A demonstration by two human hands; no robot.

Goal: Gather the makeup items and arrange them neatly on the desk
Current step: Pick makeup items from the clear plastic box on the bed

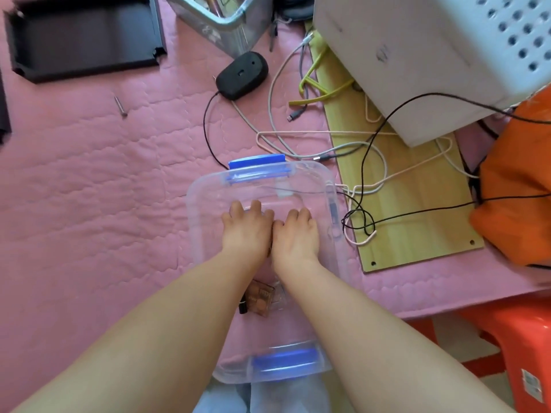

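Left hand: the left hand [246, 231] lies palm down inside the clear storage bin [196, 222], fingers spread and pressed toward the bin floor, fingertips a little bent; it grips nothing that can be seen.
Right hand: the right hand [296, 234] lies just beside it, thumb sides touching, also palm down with loosely bent fingers; whether anything sits under either palm cannot be told.
Key relation: the makeup items [259, 298] lie behind both hands, toward the person, under and between the two forearms; the hands have reached past them to the far half of the bin.
Nearer hand: the items sit slightly to the left-forearm side, so the left hand looks the nearer one to draw back onto them.
Items: a brown eyeshadow palette, tilted with its long axis running toward the bin's near end, with a small dark tube just beside its left edge; other pieces are too blurred to name.
Bin: long axis runs away from the person; blue latch [256, 162] at the far end, another at the near end, hanging over the near edge of the bed [89, 189].
Surroundings: tangled cables [357, 204] and a wooden board [417, 186] to the bin's right; a black mouse [241, 75] beyond its far end.
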